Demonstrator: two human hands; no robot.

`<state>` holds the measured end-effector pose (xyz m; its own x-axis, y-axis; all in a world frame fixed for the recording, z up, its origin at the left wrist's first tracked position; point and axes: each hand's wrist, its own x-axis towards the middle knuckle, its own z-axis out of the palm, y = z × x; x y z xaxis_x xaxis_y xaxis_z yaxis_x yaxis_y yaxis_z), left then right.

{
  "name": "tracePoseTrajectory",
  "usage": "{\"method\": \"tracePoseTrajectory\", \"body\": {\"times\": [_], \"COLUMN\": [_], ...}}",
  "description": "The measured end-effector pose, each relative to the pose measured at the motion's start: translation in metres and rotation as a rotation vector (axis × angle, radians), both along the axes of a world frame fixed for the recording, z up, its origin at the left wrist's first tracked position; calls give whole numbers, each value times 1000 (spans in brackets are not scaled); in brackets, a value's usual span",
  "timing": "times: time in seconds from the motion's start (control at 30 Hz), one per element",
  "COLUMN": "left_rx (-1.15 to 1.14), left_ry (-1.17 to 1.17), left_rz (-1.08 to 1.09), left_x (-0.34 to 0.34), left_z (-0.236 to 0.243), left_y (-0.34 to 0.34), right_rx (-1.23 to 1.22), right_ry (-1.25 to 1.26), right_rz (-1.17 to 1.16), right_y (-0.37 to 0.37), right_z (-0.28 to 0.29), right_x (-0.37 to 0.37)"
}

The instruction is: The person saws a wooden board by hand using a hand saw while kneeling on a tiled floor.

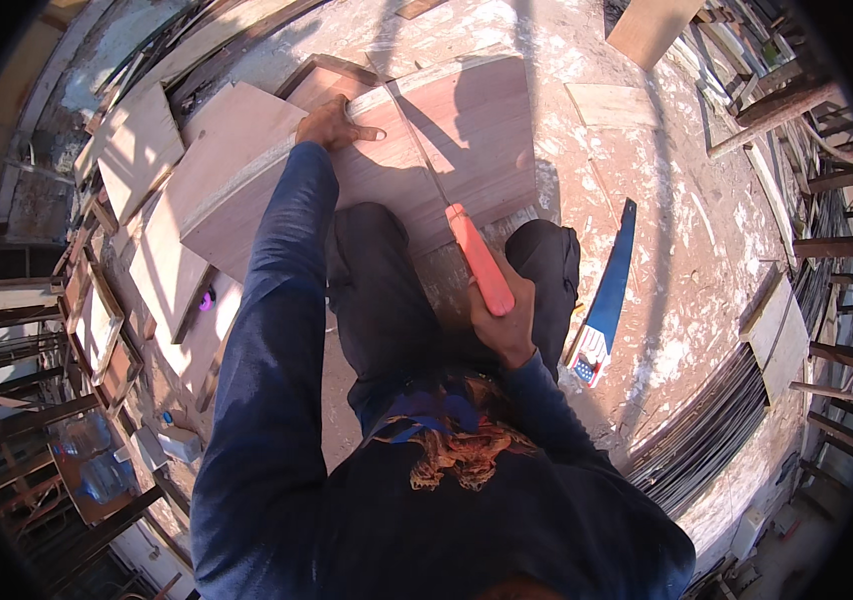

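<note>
My right hand (504, 322) is wrapped round the orange handle of a handsaw (480, 258). Its thin blade shows almost edge-on and crosses the face of a reddish plywood board (487, 130), reaching past the board's pale far edge. Whether the teeth are sunk into the wood cannot be made out. On that far edge, left of the blade, my left hand (329, 125) grips the board, thumb over the face and fingers partly hidden. The board lies tilted in front of my knees.
A second handsaw (615, 270) with a blue blade lies on the floor to the right. Several plywood pieces (142, 150) are at the left, near a purple roll (208, 300). Dark rods (697, 440) are bundled at lower right. Water bottles (105, 475) stand at lower left.
</note>
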<state>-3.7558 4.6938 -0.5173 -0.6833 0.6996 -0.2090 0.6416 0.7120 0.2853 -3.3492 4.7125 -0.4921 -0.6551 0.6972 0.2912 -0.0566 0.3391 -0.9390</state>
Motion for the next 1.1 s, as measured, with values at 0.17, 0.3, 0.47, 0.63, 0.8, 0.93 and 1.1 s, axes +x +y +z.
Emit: {"method": "tracePoseTrajectory", "body": {"times": [0.17, 0.3, 0.47, 0.63, 0.8, 0.93, 1.1], "left_rx": [-57, 23, -8, -2, -5, 40, -19], "left_ry": [-6, 13, -60, -101, -113, -111, -61], "left_rz": [11, 6, 37, 27, -22, 61, -29], "left_x": [4, 6, -14, -13, -14, -35, -13], "left_z": [-5, -4, -10, 0, -36, -14, -22], "left_y": [3, 19, 2, 23, 18, 15, 23], "right_rx": [-58, 110, 12, -24, 3, -48, 69], "right_ry": [-59, -33, -55, -89, -189, -135, -107], "right_rz": [40, -85, 26, 38, 76, 19, 3], "right_y": [21, 59, -8, 42, 49, 9, 67], "right_z": [-1, -2, -10, -17, -7, -11, -19], "right_x": [-3, -116, 26, -41, -75, 22, -130]}}
